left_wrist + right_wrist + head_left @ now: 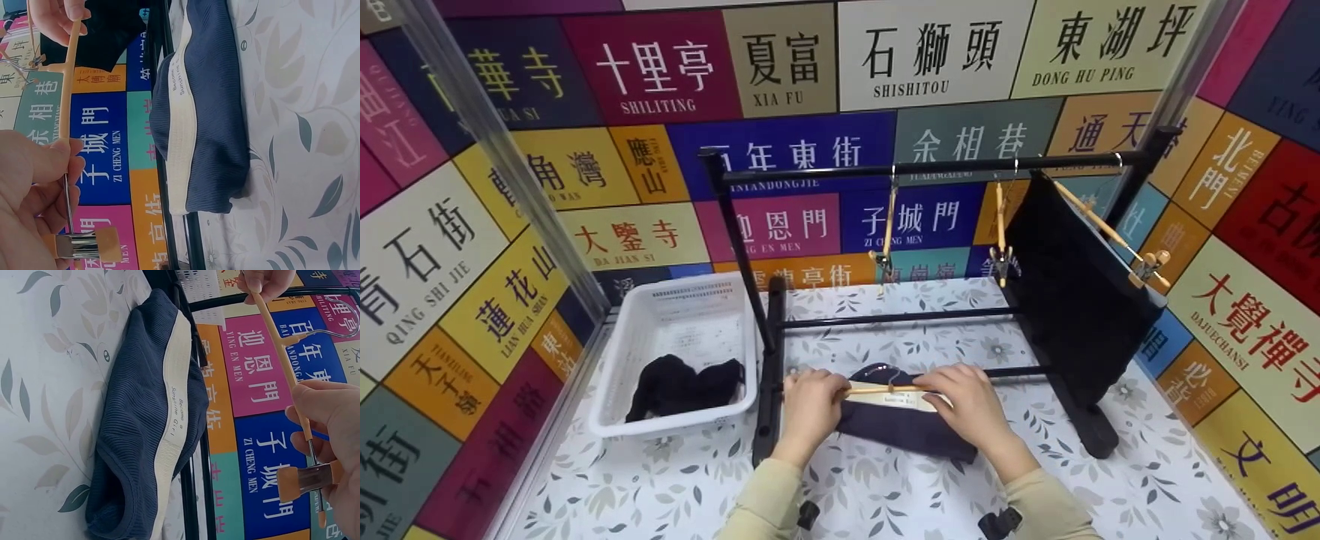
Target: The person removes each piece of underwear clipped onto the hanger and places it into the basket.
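Observation:
Both hands hold a wooden clip hanger (pixel 870 389) level, one at each side of its centre. My left hand (pixel 814 405) pinches the bar's left part, with a wooden clip (pixel 109 244) by its fingers in the left wrist view. On the other side my right hand (pixel 971 405) pinches the bar between thumb and fingers, beside the second clip (pixel 289 484). Below the hanger lies a navy ribbed garment (pixel 907 435) with a cream printed waistband (pixel 175 371), folded on the table. Neither hand touches it.
A black rack (pixel 810 171) stands behind my hands. Two bare clip hangers (pixel 889 225) dangle from its rail, and a black garment (pixel 1061 292) hangs clipped at the right. To the left, a white basket (pixel 622 352) holds black cloth (pixel 682 386). Leaf-patterned cover (pixel 660 487) lies underneath.

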The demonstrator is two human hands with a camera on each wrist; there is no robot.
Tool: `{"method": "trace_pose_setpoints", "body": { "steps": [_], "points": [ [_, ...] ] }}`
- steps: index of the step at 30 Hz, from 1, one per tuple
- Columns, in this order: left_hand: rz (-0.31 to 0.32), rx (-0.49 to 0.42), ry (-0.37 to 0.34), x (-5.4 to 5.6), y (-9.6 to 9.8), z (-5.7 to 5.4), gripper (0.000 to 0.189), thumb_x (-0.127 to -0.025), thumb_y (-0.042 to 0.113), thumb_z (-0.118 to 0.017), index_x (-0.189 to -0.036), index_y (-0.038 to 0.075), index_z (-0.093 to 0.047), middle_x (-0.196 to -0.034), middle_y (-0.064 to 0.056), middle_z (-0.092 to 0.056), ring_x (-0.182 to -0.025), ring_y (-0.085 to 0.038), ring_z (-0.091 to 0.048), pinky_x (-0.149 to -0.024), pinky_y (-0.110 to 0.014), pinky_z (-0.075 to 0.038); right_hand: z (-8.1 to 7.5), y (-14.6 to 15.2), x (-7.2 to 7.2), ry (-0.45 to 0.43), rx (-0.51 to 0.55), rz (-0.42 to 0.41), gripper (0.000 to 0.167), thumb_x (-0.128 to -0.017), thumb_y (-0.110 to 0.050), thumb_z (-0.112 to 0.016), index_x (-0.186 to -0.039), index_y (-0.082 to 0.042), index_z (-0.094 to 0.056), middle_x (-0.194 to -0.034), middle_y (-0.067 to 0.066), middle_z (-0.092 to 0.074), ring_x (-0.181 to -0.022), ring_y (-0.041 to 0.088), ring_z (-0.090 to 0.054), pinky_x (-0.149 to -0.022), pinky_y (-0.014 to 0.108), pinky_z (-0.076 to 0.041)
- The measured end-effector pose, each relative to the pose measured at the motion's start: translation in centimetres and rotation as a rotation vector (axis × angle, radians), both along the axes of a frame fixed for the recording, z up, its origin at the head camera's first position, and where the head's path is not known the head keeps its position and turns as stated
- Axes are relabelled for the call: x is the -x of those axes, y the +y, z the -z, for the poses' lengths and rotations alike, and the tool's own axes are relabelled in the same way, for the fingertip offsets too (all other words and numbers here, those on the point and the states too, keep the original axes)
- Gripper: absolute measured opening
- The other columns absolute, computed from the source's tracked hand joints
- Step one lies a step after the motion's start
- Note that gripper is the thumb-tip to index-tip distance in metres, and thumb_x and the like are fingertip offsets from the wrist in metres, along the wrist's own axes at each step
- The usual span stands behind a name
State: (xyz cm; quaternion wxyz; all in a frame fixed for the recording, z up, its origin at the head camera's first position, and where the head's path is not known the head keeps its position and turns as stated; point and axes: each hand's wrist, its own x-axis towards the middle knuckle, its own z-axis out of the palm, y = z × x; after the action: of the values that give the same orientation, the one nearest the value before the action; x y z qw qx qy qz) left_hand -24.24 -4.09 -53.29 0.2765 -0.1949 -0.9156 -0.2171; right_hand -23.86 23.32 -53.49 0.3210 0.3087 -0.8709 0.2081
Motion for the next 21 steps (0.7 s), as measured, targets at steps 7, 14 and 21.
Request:
{"method": "trace_pose_setpoints", "body": {
  "steps": [7,14,21],
  "points": [
    [0.010,0.005,0.012,-0.12,0.15,0.09,0.009,-0.077,0.013,-0.080,-0.082,0.018,-0.075,-0.079,0.003,-0.068,-0.076,-0.020,-0.060,-0.079,-0.046,-0.040,0.25,-0.01,-0.02,0.019,0.017,0.004,0.036,-0.069,-0.005,-0.086,-0.098,-0.023,-0.074,-0.098,-0.006,-0.070,-0.088,0.022,-0.063,-0.080,0.047,-0.046],
    [0.026,0.003,-0.022,-0.16,0.32,0.07,0.008,-0.079,0.014,-0.079,-0.083,0.018,-0.074,-0.080,0.003,-0.068,-0.076,-0.020,-0.059,-0.080,-0.045,-0.039,0.35,-0.01,-0.06,0.043,0.046,0.009,0.029,-0.072,-0.005,-0.084,-0.093,-0.022,-0.076,-0.092,-0.007,-0.070,-0.084,0.021,-0.063,-0.078,0.047,-0.045],
    [0.028,0.010,-0.061,-0.19,0.63,-0.09,0.005,-0.082,0.017,-0.078,-0.085,0.018,-0.075,-0.083,0.003,-0.069,-0.080,-0.021,-0.059,-0.083,-0.047,-0.038,0.44,0.22,-0.18,0.047,0.051,0.028,0.025,-0.075,-0.008,-0.083,-0.093,-0.024,-0.076,-0.092,-0.007,-0.070,-0.085,0.022,-0.063,-0.077,0.047,-0.045]
  ]
}}
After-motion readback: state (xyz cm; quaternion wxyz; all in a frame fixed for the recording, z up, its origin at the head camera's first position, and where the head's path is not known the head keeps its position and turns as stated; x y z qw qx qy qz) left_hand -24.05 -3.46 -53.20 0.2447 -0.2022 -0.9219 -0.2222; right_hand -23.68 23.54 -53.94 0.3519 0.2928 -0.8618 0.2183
